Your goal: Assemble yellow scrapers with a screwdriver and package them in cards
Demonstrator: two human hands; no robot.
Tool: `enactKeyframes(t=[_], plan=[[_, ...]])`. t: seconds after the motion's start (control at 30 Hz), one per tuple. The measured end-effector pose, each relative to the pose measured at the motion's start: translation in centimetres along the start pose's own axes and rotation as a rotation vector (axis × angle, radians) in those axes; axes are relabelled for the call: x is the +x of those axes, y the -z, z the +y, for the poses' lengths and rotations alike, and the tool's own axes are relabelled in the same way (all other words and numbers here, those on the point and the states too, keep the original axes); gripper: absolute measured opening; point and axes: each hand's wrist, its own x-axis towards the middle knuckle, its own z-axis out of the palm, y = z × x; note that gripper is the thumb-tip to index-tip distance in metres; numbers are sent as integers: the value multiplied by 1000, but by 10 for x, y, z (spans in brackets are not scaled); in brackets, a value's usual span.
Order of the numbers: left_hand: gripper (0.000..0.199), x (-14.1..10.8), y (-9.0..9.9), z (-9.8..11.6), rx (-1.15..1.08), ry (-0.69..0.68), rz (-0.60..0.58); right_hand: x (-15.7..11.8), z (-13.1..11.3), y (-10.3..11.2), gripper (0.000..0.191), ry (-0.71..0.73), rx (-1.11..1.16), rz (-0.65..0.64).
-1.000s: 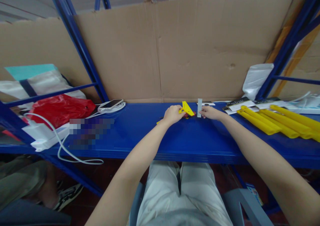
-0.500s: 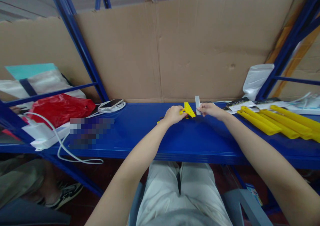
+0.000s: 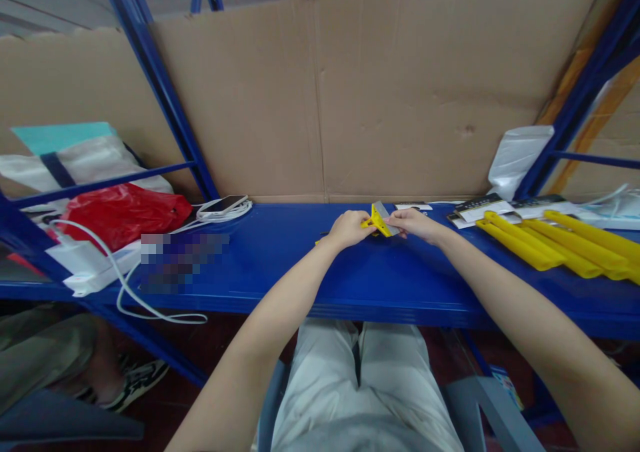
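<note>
My left hand [image 3: 351, 229] is closed around a small yellow plastic tool head [image 3: 379, 223] above the blue shelf, near its back edge. From the right, my right hand [image 3: 414, 225] pinches a flat grey metal blade [image 3: 383, 210], which lies against the yellow head's right side. Both hands nearly meet there. Dark and yellow bits beneath my left hand are mostly hidden by it.
Several yellow handles [image 3: 523, 242] and black-and-white cards [image 3: 483, 207] lie at the right. A phone [image 3: 227, 205], coiled white cable, red bag [image 3: 123, 215] and power strip [image 3: 103, 279] are at the left. Cardboard [image 3: 400, 92] stands behind. Another person's leg shows lower left.
My right hand has moved left, bringing the blade from upright and apart to tilted against the yellow head. A white card behind my right hand now shows.
</note>
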Motion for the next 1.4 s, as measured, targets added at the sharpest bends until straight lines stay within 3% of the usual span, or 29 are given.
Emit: enactKeyframes(t=[0.7,1.03,1.2,1.4], plan=[[25,0,-1,1,-2,-29,14,-3,-3,-2,46,-157,158,-51],[28,0,-1,0,33,-25,1,1,1,-6,41,-122,254,-86],[48,-2,-5,0,44,-92,41,2,1,-9,40,-103,261,-80],[41,-5,-6,3,102,-123,-24,2,0,-6,42,-129,274,-74]])
